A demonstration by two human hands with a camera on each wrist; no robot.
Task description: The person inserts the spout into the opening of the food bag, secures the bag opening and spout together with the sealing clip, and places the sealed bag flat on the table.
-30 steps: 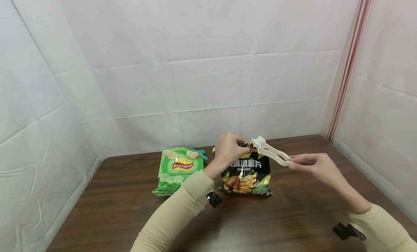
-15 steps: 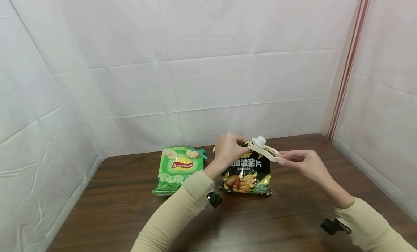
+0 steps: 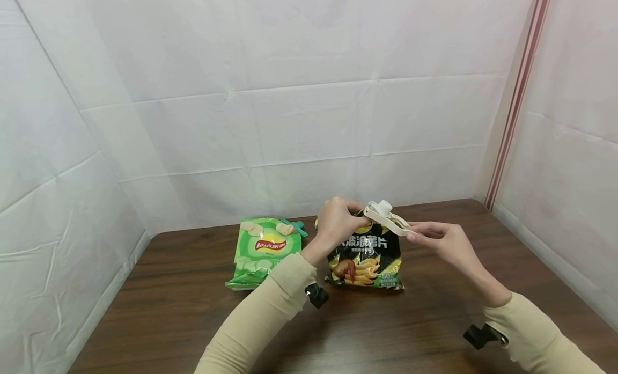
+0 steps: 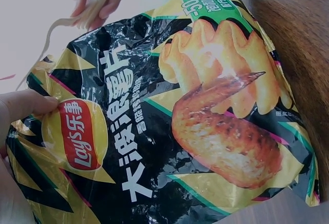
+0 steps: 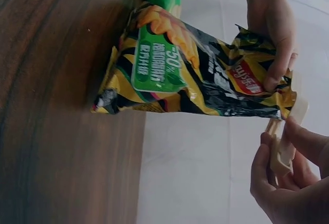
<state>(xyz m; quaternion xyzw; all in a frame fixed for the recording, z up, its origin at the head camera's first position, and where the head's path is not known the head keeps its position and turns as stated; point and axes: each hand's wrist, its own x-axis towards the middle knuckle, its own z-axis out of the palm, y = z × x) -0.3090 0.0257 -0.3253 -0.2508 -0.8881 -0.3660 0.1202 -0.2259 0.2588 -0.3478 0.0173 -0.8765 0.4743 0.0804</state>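
A black and gold bag of potato chips (image 3: 365, 264) stands upright on the table. My left hand (image 3: 334, 224) pinches its top edge, the thumb on the printed front by the logo, as the left wrist view shows. My right hand (image 3: 444, 244) holds one end of a cream-white bag clip (image 3: 388, 219) between thumb and fingers. A white round cap sits near the clip's far end. The clip lies along the top right edge of the bag, its arms slightly apart in the right wrist view. Whether the bag's edge lies fully between the arms I cannot tell.
A green bag of chips (image 3: 264, 253) lies left of the black one. A teal object (image 3: 298, 227), perhaps another clip, pokes out at its top right corner. White sheeting (image 3: 241, 122) rises behind the dark wooden table (image 3: 183, 304).
My right hand has moved left, taking the clip with it further along the top of the black bag. The clip's arms look closer together. My left hand has stayed in place.
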